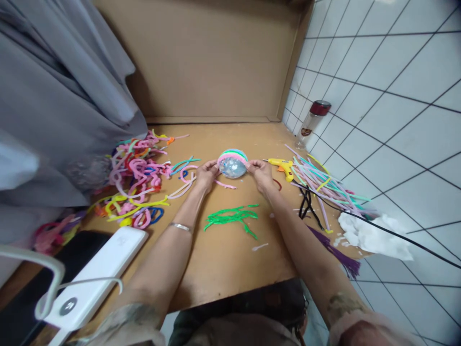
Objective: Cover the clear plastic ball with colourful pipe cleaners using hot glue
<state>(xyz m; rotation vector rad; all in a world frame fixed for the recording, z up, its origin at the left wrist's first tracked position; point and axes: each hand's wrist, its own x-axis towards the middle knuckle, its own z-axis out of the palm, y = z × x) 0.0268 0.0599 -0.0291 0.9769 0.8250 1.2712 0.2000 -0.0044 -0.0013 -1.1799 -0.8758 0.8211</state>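
A clear, shiny ball rests on the table between my hands. Bands of blue, green and pink fuzzy pipe cleaner arch over its top. My left hand pinches the left end of the pink pipe cleaner at the ball's side. My right hand pinches that same strip at the right side. Another pink piece lies just below my left fingers. Nearer to me are several cut green pipe cleaners. A yellow glue gun lies right of my right hand.
Tangled coloured pipe cleaners heap at left, by a grey curtain and a white power bank. At right are straight pipe cleaners, a black cord, white fluff, a purple bundle and a red-lidded bottle.
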